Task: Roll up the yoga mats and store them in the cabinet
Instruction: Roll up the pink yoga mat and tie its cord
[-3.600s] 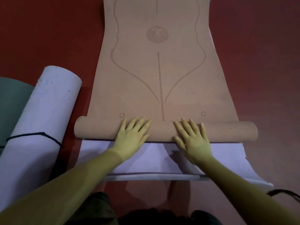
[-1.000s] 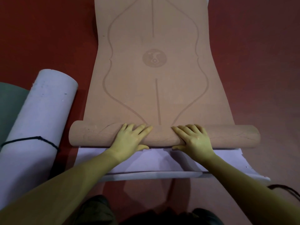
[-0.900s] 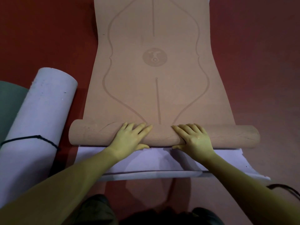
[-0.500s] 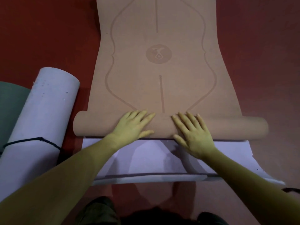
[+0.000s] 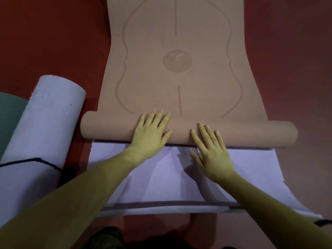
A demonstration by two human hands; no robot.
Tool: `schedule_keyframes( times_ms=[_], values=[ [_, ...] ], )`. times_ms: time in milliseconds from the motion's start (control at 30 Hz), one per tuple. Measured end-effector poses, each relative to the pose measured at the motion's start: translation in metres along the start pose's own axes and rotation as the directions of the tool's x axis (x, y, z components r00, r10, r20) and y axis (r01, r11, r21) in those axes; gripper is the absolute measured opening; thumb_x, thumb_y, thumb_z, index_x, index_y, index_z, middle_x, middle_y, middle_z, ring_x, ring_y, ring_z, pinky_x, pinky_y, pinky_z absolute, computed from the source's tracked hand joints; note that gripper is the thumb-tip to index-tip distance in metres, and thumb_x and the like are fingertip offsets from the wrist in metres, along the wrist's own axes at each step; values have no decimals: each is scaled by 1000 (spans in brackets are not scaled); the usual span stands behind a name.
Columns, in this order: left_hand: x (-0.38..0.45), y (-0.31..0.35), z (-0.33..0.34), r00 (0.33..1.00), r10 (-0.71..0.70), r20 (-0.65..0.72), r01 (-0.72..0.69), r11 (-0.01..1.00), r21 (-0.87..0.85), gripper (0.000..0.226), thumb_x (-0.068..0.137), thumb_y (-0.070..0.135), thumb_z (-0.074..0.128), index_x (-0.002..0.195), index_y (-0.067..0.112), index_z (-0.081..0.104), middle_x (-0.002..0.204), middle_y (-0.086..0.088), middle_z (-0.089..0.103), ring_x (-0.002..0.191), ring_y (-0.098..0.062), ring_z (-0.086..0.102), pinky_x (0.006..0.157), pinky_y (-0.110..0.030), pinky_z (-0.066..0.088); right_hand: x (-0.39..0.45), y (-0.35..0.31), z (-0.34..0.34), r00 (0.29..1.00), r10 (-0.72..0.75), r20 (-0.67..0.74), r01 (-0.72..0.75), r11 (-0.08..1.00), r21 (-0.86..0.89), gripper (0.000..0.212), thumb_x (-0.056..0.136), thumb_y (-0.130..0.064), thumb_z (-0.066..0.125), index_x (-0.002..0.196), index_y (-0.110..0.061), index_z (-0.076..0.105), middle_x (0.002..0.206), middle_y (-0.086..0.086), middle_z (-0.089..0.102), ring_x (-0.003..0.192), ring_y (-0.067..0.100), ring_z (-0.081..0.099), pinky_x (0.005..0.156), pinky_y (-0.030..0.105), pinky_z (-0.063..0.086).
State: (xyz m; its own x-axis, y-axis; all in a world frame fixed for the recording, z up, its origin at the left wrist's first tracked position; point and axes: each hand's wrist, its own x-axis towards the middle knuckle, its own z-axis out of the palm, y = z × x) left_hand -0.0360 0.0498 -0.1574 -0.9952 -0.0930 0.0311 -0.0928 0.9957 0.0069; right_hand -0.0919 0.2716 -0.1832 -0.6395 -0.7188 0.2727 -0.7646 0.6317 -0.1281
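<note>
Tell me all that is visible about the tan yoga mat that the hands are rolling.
The tan yoga mat looks like matte foam, embossed with curved outlines, a centre line and a round emblem. Its near end is wound into a roll across the view; the rest lies flat on a pale lilac mat over the red floor. The left hand and right hand press on the roll with straight fingers.
</note>
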Motion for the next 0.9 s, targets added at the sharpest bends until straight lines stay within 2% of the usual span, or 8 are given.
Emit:
schedule_keyframes(
  times_ms=[133,300,367,467,633,733,800,900],
  values=[
    [-14,19,4,998,53,-36,-53,999,-9,59,90,43,34,137,12,51,143,-13,47,130,-34,46,106,-56,34,35,8,1,998,56,11,-56,998,-3,59,92,-45,39,140,-12,48,144,15,45,133,32,42,110,46,22],
    [24,11,-6,997,-14,73,14,1000,-7,68,86,49,29,142,15,45,146,-11,44,132,-33,43,107,-55,30,71,15,5,994,111,15,-110,994,-26,60,91,-46,36,137,-9,51,139,16,51,127,34,48,109,54,26],
    [42,4,-11,995,-7,103,9,1000,-21,68,90,52,31,148,18,32,153,-9,33,139,-30,32,112,-53,21,69,14,7,994,101,-32,-101,995,-8,57,91,-42,39,136,-8,51,140,14,50,128,33,47,108,56,26],
    [67,-8,-14,982,24,187,-7,996,-92,70,94,54,38,153,23,14,160,0,15,146,-21,12,116,-47,7,54,23,12,996,26,-85,-22,999,39,55,90,-35,44,141,-12,46,147,9,43,135,29,39,112,50,21],
    [80,-19,-18,978,96,184,-97,995,-1,77,93,57,39,153,21,8,160,0,10,146,-21,13,116,-46,11,71,42,15,999,24,-37,-23,999,28,63,87,-44,48,143,-16,43,148,6,43,135,26,40,112,46,21],
    [81,-13,-16,983,63,174,-74,996,58,87,89,59,47,153,21,2,161,0,4,147,-24,7,117,-50,8,97,48,14,999,28,-16,-28,1000,-6,73,78,-49,62,140,-14,47,143,8,48,130,29,46,109,50,28],
    [87,-12,-15,984,23,177,-33,998,56,92,87,58,52,153,21,0,161,0,3,147,-24,6,116,-50,7,109,53,14,1000,15,6,-15,999,-32,86,66,-46,79,139,-13,48,140,10,51,128,32,49,107,53,31],
    [100,-16,-14,982,-1,187,-8,999,48,93,86,56,56,153,23,1,161,2,6,147,-21,7,117,-48,8,119,58,13,999,5,35,-3,998,-61,99,51,-39,89,138,-12,50,137,11,54,125,33,51,104,55,34]
  ],
)
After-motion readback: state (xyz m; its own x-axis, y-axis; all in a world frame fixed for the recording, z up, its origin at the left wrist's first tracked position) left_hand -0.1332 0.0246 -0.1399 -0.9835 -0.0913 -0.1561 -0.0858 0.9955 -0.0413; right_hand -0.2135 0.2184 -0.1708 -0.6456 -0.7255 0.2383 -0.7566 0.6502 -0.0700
